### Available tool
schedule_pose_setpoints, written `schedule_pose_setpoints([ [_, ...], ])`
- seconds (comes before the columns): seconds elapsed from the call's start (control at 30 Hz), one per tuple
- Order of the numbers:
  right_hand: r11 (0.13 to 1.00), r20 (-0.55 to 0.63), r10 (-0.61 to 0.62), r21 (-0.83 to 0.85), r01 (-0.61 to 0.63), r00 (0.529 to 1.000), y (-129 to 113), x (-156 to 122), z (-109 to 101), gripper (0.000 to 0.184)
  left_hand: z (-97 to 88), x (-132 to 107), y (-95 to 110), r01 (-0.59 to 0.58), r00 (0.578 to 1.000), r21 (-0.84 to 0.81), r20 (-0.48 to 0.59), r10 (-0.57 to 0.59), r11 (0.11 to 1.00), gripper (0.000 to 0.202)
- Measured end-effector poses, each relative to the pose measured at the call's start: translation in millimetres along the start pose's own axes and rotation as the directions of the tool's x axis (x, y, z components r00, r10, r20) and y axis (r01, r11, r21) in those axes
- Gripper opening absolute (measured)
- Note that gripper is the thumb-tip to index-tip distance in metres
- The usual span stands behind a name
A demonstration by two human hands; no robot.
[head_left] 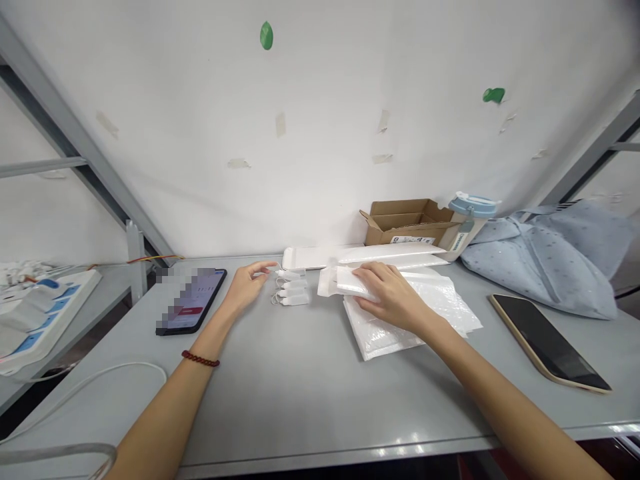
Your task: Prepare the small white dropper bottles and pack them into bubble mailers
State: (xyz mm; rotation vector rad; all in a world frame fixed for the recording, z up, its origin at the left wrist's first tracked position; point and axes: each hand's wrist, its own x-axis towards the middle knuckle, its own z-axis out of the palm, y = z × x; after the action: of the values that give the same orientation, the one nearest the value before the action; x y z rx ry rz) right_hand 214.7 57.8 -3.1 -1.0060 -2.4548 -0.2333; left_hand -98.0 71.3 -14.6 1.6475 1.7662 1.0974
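My left hand (251, 280) reaches in from the left, thumb and forefinger pinched at the thin loop of the farthest small white tag-like piece (294, 274). Several such pieces, each with a looped string on its left end, lie in a column on the table. What exactly they are, I cannot make out. My right hand (387, 293) grips a white padded envelope (350, 281) whose flap points left. Beneath that hand, more white padded envelopes (385, 337) lie in a loose pile.
Behind lie further white envelopes (320, 257), a cardboard box (400, 227) and a blue-lidded cup (467, 220). A lit phone (193, 303) is at left. At right are a dark-screened phone (550, 343) and a pale blue patterned cloth bag (540, 260). A cable (100, 380) crosses the left corner.
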Motion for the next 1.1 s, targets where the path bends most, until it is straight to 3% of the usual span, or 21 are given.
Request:
schedule_pose_setpoints([
  [0.2,1.0,0.004,-0.001,0.009,0.001,1.0,0.1,0.2,-0.1,0.032,-5.0,-5.7,10.5,-0.012,0.999,-0.17,-0.055,0.002,0.985,0.034],
  [0.43,1.0,0.02,0.005,0.005,-0.005,1.0,-1.6,0.8,-0.2,0.031,-0.8,-14.8,26.5,-0.03,0.985,-0.444,-0.168,-0.05,0.896,0.019],
  [0.63,1.0,0.013,0.006,-0.007,-0.006,1.0,-1.2,0.5,1.6,0.033,8.6,-28.4,43.3,-0.055,0.997,-0.598,-0.075,0.013,0.8,0.01],
  [0.87,0.999,-0.052,-0.039,-0.014,0.038,0.998,-2.4,-0.1,2.5,0.033,32.3,-39.8,50.9,-0.01,0.991,-0.567,0.103,0.083,0.823,0.01],
  [1.1,0.99,-0.123,-0.137,-0.059,0.13,0.983,-7.1,-0.4,5.8,0.029,47.4,-47.2,52.7,-0.02,0.993,-0.584,0.083,0.084,0.811,0.011],
])
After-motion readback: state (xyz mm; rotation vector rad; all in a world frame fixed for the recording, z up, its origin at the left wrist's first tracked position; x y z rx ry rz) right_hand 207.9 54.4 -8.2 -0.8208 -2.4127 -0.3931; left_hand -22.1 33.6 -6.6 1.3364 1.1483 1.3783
